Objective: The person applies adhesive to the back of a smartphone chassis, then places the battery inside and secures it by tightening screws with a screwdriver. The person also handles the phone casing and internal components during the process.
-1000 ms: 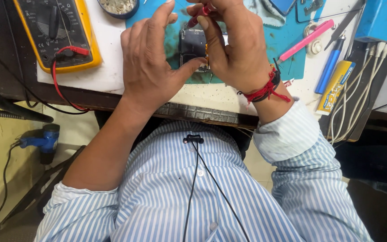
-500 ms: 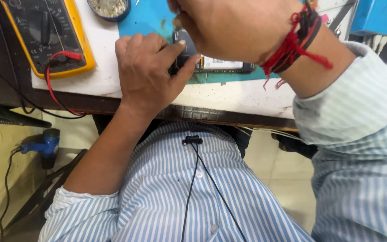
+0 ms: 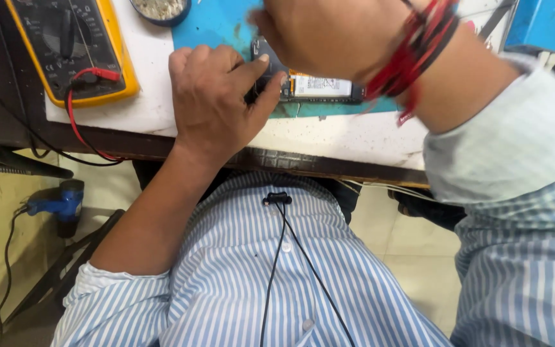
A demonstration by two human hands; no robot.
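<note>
Two hands are working over one opened phone (image 3: 319, 87), which is lying flat on a blue mat (image 3: 216, 26) on the white bench top (image 3: 329, 138). The left hand (image 3: 216, 96) is resting palm-down at the phone's left end; its thumb (image 3: 268, 96) and forefinger are curling together and pinching that end of the device between them, with the remaining fingers folding loosely against the mat. The phone's exposed interior, showing one pale rectangular battery, is extending to the right of those fingertips.

The right hand (image 3: 319, 32) is hovering directly above the phone's upper portion, very close to the camera and blurred; whether its fingers are spread, closed or gripping anything cannot be told. One bundle of red thread bands (image 3: 412, 51) is encircling that wrist.

One yellow multimeter (image 3: 72, 48) is lying well to the left of the left hand, with one red lead (image 3: 78, 128) plugged in and looping over the bench edge. One small round dish (image 3: 160, 9) is sitting between the meter and the mat. One blue tool (image 3: 59, 205) is lying on the floor below.
</note>
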